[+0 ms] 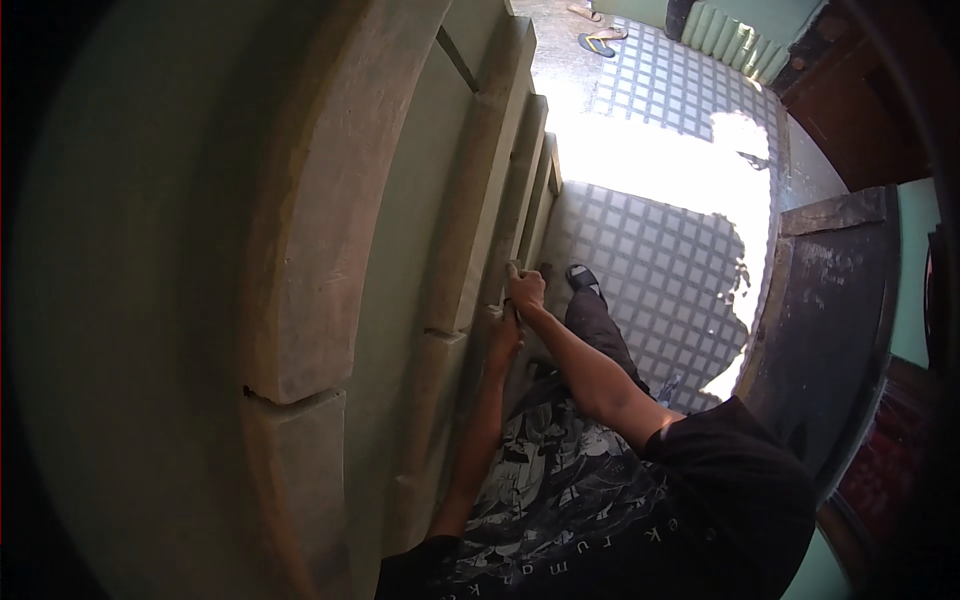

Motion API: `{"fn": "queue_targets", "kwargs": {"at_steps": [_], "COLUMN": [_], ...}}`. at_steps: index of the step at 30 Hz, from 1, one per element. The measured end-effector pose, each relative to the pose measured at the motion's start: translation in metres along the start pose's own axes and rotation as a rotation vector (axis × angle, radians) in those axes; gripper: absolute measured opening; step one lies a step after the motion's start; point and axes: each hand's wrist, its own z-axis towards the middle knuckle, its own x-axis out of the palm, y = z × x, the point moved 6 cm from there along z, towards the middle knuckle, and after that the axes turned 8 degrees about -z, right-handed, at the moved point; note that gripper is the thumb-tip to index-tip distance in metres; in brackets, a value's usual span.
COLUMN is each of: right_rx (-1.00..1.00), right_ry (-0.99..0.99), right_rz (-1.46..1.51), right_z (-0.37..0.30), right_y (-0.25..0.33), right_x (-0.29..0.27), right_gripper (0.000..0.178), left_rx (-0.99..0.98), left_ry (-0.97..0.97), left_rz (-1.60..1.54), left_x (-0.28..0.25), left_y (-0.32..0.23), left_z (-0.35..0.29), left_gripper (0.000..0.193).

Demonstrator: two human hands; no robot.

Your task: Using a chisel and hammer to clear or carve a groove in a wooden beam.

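Note:
My right hand (527, 291) is closed, its fingers pressed together close to the edge of a lower stepped ledge (519, 190). Just below it, my left hand (506, 335) is also closed, its fingertips almost touching the right hand. A small dark bit shows between the two hands, but what they hold is too small and hidden to make out. Both hands are at the side of a pale, greenish stepped structure with long thick ledges. The nearest ledge (335, 220) is broad and dusty, with a notch-like gap across it.
Grey checked floor tiles (650, 250) lie to the right, with a bright patch of sunlight. A sandalled foot (582, 278) stands on them. Flip-flops (602, 40) lie at the far end. A dark worn board or bench (825, 300) stands at the right.

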Motion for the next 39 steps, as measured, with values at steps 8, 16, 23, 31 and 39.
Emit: {"fn": "queue_targets", "kwargs": {"at_steps": [8, 16, 23, 31, 39], "right_rx": [0.011, 0.018, -0.013, -0.017, 0.018], "right_ry": [-0.034, -0.034, -0.024, -0.023, -0.001], "right_rz": [0.027, 0.037, 0.049, 0.059, -0.001], "right_z": [0.005, 0.021, 0.050, 0.051, 0.028], "right_y": [0.006, 0.041, 0.063, 0.059, 0.037], "right_x": [-0.005, -0.030, -0.041, -0.043, -0.024], "right_gripper": [0.043, 0.042, 0.043, 0.043, 0.044], "left_rx": [0.009, 0.040, 0.028, 0.023, 0.042], "left_ry": [-0.040, 0.049, -0.003, -0.036, -0.061], "left_rz": [0.108, -0.017, 0.000, -0.018, -0.011], "left_x": [-0.001, 0.016, 0.031, 0.040, 0.021], "left_y": [-0.009, -0.021, -0.054, -0.066, -0.034], "left_z": [0.007, 0.048, 0.054, 0.034, 0.015], "left_gripper": [0.057, 0.058, 0.059, 0.060, 0.061]}}
